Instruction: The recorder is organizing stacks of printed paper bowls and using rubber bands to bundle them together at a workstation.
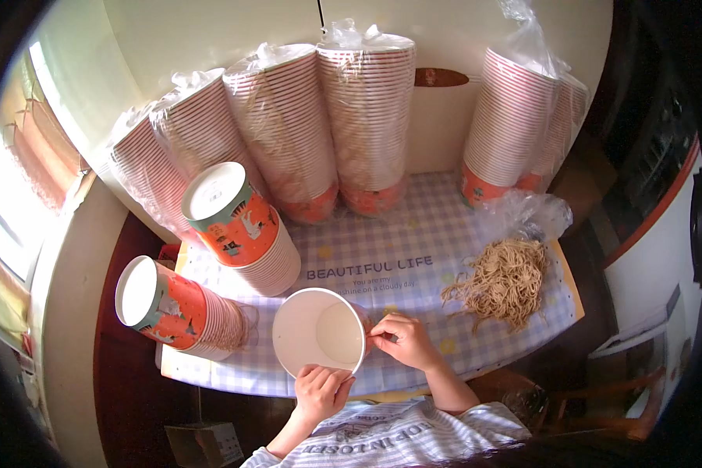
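A large white paper bucket (320, 331) lies tipped at the table's near edge, its open mouth and pale inside facing me. My left hand (322, 390) grips its lower rim with the fingers curled over the edge. At the bucket's right side my right hand (404, 341) is closed in a pinch against the outer wall; what its fingertips hold, if anything, is too small to make out. A loose heap of tan cords (507, 282) lies to the right of that hand. Two upside-down stacks of orange-and-green paper buckets, one nearer (183, 308) and one farther (242, 226), stand at the left.
Tall bagged bucket stacks (366, 125) line the back of the table, with more bagged stacks (511, 117) at the back right. A crumpled clear bag (526, 214) sits behind the cords. A checked cloth (366, 249) covers the table. A chair (600, 405) stands at the lower right.
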The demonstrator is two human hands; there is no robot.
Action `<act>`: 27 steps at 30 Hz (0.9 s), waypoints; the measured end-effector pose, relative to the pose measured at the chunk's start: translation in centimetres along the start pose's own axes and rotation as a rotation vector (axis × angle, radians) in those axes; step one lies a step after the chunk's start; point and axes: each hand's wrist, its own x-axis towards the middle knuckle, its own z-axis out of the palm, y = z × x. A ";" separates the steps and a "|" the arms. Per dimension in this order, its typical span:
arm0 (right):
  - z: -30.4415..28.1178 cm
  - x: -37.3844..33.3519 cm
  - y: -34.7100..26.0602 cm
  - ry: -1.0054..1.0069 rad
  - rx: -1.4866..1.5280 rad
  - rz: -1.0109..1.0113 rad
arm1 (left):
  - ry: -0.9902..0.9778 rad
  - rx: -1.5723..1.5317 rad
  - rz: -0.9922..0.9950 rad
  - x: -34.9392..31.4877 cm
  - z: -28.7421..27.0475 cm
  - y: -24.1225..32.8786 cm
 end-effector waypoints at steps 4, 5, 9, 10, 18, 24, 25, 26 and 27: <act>-0.1 0.1 0.3 0.006 0.114 0.078 | -0.045 -0.016 0.061 0.2 -0.1 -0.2; -0.1 0.1 0.3 0.024 0.228 0.170 | -0.078 -0.017 0.072 0.1 -0.2 -0.3; -1.3 0.8 0.4 -0.123 0.064 0.005 | -0.116 -0.047 0.098 0.4 -0.5 -0.3; -1.6 0.9 0.4 -0.123 0.063 0.005 | -0.147 -0.062 0.093 0.5 -0.6 -0.2; -2.4 0.4 1.8 -0.288 -0.001 -0.043 | -0.369 -0.250 -0.072 2.8 -1.4 0.2; -1.3 -0.4 2.3 -0.318 -0.036 0.013 | -0.409 -0.160 -0.044 4.5 0.7 -0.1; -1.2 -0.4 2.3 -0.319 -0.037 0.014 | -0.409 -0.161 -0.044 4.6 0.9 0.0; -1.1 -0.5 2.3 -0.318 -0.023 0.031 | -0.478 -0.149 -0.100 4.7 1.0 0.0; -1.1 -0.5 2.3 -0.317 -0.009 0.048 | -0.547 -0.136 -0.157 4.7 1.1 0.0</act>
